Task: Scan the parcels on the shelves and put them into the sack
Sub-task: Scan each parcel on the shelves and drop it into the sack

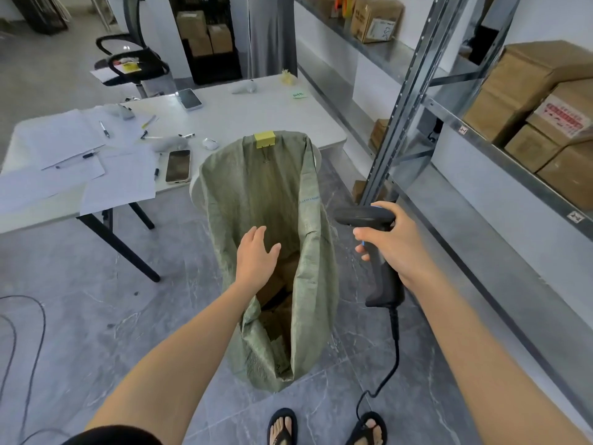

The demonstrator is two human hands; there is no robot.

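Observation:
A green woven sack (253, 194) stands open on the floor, its top edge held to the table by a yellow clip (264, 139). Brown cardboard parcels (282, 293) lie inside it. My left hand (256, 255) hovers open over the sack's mouth, holding nothing. My right hand (390, 240) grips a black corded barcode scanner (383, 277) to the right of the sack, its head pointing left. More cardboard parcels (526, 101) sit on the metal shelves (475, 136) at the right.
A white folding table (256, 114) behind the sack carries papers, pens and two phones. An office chair (134, 62) stands further back. The scanner's cable (382, 380) trails down by my sandalled feet. Loose cables lie on the grey floor at left.

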